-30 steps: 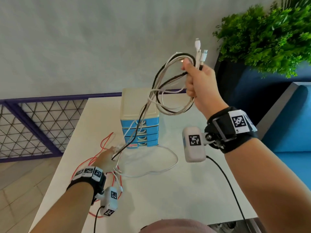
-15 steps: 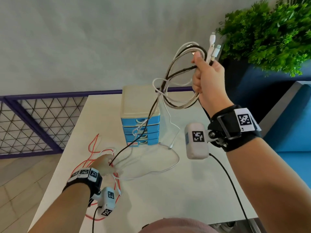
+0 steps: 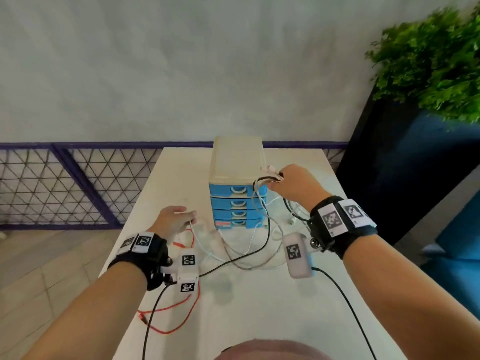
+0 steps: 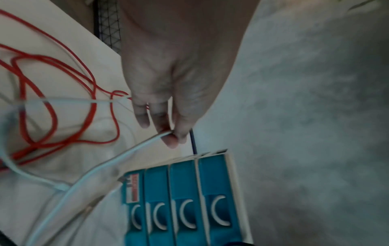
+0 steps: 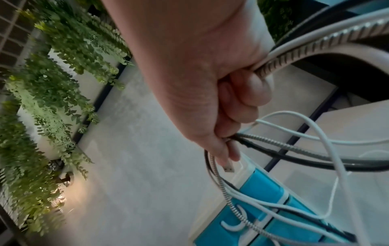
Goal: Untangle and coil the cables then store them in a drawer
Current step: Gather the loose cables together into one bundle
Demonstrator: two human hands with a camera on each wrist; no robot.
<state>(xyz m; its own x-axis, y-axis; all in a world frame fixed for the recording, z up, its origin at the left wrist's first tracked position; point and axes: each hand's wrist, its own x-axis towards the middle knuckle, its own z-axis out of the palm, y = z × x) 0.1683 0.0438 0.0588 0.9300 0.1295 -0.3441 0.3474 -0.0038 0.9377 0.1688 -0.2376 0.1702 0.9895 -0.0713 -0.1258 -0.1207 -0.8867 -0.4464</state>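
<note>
Item: small plastic drawer unit (image 3: 237, 175), cream shell with four blue drawers bearing white crescent handles. It stands upright near the far middle of the white rectangular table (image 3: 259, 307). All four drawers are closed.

Item: bundle of mixed cables (image 5: 273, 63), comprising a silver-and-black braided cable, thin white cables and a black cable. The right hand (image 3: 294, 185) is fisted around it just beside the upper right corner of the drawer unit. The fingers are curled tight, and a metal plug end protrudes below the fingertips. Loose lengths hang from the fist across the front right of the drawers and trail onto the table.

Item: thin white cable (image 4: 118, 159). The left hand (image 3: 172, 220) pinches it between thumb and fingertips, low over the table, left of the drawer unit and apart from it. The cable runs from the pinch down toward the table in front of the drawers.

Item: thin red cable (image 3: 179, 315), lying in loose loops on the table beneath and near the left hand. One plug end rests toward the near left edge.

Item: green leafy plant (image 3: 428, 63) in a dark planter, at the far right, beyond the table.
</note>
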